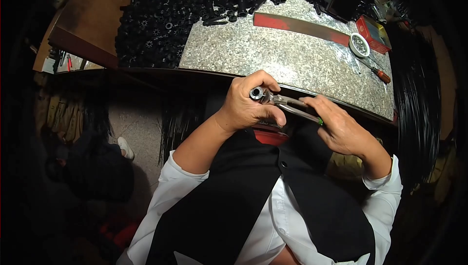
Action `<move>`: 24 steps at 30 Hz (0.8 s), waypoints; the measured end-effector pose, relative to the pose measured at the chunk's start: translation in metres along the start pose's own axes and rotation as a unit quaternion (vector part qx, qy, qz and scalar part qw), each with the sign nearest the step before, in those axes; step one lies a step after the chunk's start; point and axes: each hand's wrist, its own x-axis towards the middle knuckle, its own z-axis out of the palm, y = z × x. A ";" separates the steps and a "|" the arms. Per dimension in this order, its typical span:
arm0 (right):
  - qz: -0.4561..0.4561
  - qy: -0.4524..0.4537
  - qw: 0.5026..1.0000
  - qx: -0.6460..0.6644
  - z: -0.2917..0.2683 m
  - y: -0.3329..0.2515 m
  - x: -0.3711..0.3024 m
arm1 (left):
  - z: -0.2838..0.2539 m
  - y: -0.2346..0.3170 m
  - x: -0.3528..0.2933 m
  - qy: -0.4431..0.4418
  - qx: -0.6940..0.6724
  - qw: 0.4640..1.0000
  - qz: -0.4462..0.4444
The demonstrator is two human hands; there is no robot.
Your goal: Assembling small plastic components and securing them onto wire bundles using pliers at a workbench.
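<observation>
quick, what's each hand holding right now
Left hand: closed, holding a round-ended tubular piece.
Right hand: closed on handles of a pliers-like metal tool.

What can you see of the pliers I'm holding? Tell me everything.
The pliers look like shiny, silvery metal, with two long handles spread apart and a bit of green near the lower handle's end. They lie across the space between your hands, in front of the tabletop, head to the left and handles slanting down to the right. Your right hand is on the handle ends. The head meets your left hand, beside a round part; whether it grips that is unclear.
</observation>
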 end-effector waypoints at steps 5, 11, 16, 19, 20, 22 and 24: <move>0.008 -0.023 0.994 0.105 0.014 0.005 0.005 | 0.003 0.002 -0.003 0.036 0.000 0.999 -0.001; 0.048 0.024 0.992 0.111 0.032 0.009 0.011 | 0.007 0.006 -0.007 0.056 -0.034 0.997 -0.042; 0.014 0.074 0.997 0.032 0.034 0.021 0.010 | 0.009 0.003 -0.005 0.064 -0.013 0.998 -0.009; 0.012 0.109 0.994 -0.013 0.024 0.023 0.010 | 0.008 0.003 -0.007 0.064 -0.027 0.997 -0.039; 0.011 0.133 0.991 -0.030 0.019 0.025 0.010 | 0.008 0.002 -0.008 0.059 -0.027 0.997 -0.050; 0.015 0.203 0.977 -0.065 0.007 0.036 0.008 | 0.006 -0.003 -0.008 0.034 -0.010 0.999 -0.038; 0.080 0.270 0.955 -0.089 -0.013 0.046 0.012 | 0.006 0.001 -0.010 0.041 -0.021 0.997 -0.055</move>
